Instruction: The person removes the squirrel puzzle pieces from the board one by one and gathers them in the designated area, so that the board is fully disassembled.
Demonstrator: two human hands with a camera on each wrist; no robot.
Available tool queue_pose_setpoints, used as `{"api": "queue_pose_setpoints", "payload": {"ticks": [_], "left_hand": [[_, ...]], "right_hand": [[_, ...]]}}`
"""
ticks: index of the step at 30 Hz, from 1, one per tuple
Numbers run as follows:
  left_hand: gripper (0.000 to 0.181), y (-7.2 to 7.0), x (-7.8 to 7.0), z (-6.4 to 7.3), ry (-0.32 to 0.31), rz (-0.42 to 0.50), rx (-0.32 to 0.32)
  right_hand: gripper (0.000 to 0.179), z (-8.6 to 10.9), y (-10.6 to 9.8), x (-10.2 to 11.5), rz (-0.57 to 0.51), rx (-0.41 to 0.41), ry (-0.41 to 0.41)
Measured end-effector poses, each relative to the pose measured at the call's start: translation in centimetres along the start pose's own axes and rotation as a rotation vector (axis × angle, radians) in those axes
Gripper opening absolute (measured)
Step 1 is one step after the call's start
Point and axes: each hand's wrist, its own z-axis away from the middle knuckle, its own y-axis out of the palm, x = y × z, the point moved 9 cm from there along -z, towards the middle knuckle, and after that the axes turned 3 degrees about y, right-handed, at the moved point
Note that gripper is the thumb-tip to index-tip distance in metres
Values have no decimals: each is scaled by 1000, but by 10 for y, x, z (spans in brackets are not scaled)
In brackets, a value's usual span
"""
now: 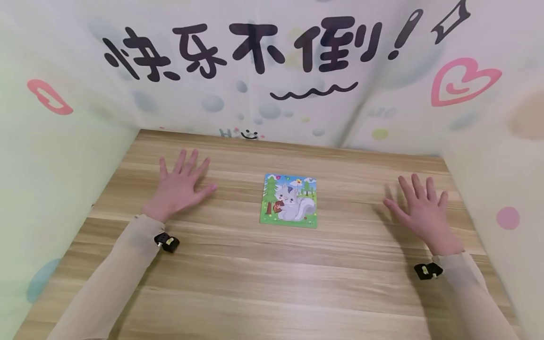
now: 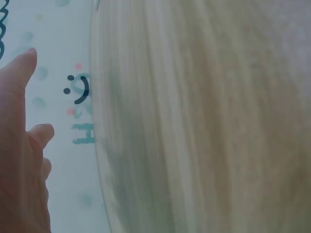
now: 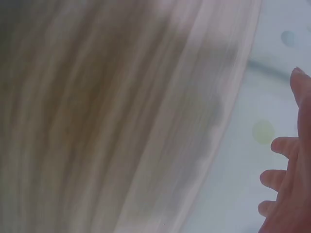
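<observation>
Head view, picture card: lies flat on the wooden table, between the left hand and the right hand, touched by neither and somewhat nearer the left one

Card face: a grey squirrel with a brown nut, green trees and a blue sky around it

Left grip: wide, fingers spread and straight, nothing held; the thumb extends toward the card's side but is apart from it; whether this palm meets the wood I cannot tell

Right grip: wide as well, fingers fanned, nothing held; its thumb angles toward the card across a larger gap

Wrist views: each shows part of a hand at the picture's outer edge, fingers apart, seen against the white backdrop beyond the table's far edge

Wrists: a small black device sits at the left cuff and a matching black unit at the right, both forearms in pale sleeves

Backdrop print: large black characters, a wavy line below them, a pink heart to the right, and a small smiling face near the table's far edge
</observation>
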Motion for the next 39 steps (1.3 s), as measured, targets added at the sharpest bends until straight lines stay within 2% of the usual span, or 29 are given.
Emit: {"api": "queue_pose_setpoints", "payload": {"ticks": [7, 16, 19, 24, 30, 39], "left_hand": [[95, 6, -9, 0, 26, 5, 34], [91, 4, -27, -4, 63, 17, -10], [91, 4, -34, -6, 82, 22, -18], [92, 7, -47, -8, 111, 20, -24], [92, 12, -65, -12, 145, 55, -15], [89, 11, -88, -18, 170, 111, 2]], "right_hand": [[86, -3, 1, 17, -54, -14, -60], [75, -10, -3, 56, -111, -108, -212], [70, -10, -5, 70, -131, -123, -237], [68, -13, -3, 89, -156, -81, -234], [64, -21, 0, 113, -171, -53, -280], [61, -34, 6, 141, -195, -7, -305]]}}
